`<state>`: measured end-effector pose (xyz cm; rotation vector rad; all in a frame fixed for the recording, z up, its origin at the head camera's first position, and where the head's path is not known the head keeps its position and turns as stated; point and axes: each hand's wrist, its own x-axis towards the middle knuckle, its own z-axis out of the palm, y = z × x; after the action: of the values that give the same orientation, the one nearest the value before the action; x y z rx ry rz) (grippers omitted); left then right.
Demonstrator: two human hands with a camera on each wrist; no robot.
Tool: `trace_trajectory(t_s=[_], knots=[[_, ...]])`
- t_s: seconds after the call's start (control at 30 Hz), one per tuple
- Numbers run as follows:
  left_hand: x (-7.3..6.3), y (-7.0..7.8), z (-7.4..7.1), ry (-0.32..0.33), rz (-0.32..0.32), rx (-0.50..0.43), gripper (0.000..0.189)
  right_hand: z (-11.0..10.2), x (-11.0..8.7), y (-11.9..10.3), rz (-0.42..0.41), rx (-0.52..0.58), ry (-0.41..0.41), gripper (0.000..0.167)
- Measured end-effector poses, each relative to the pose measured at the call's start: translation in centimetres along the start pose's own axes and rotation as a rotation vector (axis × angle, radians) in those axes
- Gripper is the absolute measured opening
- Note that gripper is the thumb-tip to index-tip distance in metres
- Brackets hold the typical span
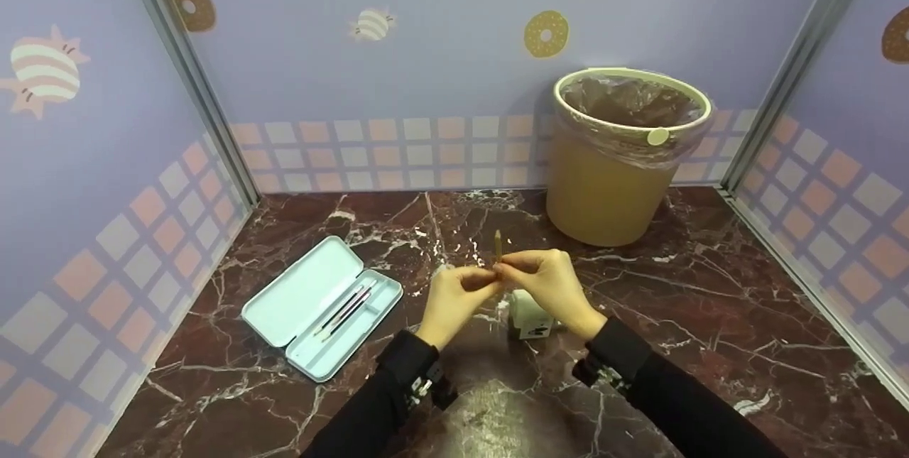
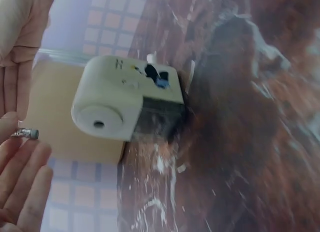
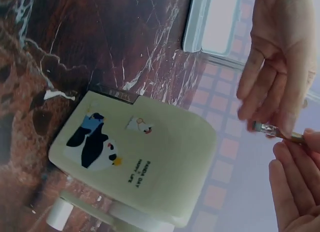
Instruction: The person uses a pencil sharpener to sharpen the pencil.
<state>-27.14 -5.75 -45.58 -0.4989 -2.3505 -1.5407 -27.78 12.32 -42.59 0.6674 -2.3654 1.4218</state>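
Observation:
Above the table, both hands meet at a short yellow-brown pencil point(image 1: 498, 245) whose tip points up and away in the head view. My left hand point(image 1: 454, 302) pinches it near the metal band and eraser point(image 2: 33, 134). With thumb and fingers, my right hand point(image 1: 557, 287) also pinches the pencil, as the right wrist view point(image 3: 300, 138) shows. Just below the hands stands a cream crank pencil sharpener point(image 1: 531, 319), partly hidden by the right hand. Its side bears a printed panda, and its round front has a hole.
An open light-blue pencil case point(image 1: 302, 295) lies to the left with several slim pencils point(image 1: 348, 310) inside. At the back right stands a tan waste bin point(image 1: 603, 195) with a plastic liner. Patterned walls enclose the dark red marbled table point(image 1: 710, 316).

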Motion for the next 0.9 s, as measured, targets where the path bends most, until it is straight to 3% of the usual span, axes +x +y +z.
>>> trace_trajectory(t_s=[0.3, 0.4, 0.6, 0.7, 0.9], knots=[[-2.5, -0.3, -4.2, -0.076, -0.038, 0.097, 0.026, 1.7, 0.9, -0.1, -0.193, -0.178, -0.061, 0.015], [-3.5, -0.4, -5.8, -0.06, -0.022, 0.229, 0.032, 2.3, 1.4, -0.3, -0.254, -0.261, -0.092, 0.014], [-6.3, -1.2, -8.8, 0.045, 0.044, 0.582, 0.049, 4.3, 2.5, -0.8, -0.328, -0.388, -0.167, 0.014], [-7.8, -1.6, -10.5, 0.062, 0.034, 0.667, 0.055, 5.6, 2.9, -1.1, -0.354, -0.404, -0.206, 0.015], [-10.4, -1.9, -13.4, 0.097, -0.056, 0.781, 0.062, 8.2, 3.5, -1.5, -0.431, -0.479, -0.27, 0.011]])
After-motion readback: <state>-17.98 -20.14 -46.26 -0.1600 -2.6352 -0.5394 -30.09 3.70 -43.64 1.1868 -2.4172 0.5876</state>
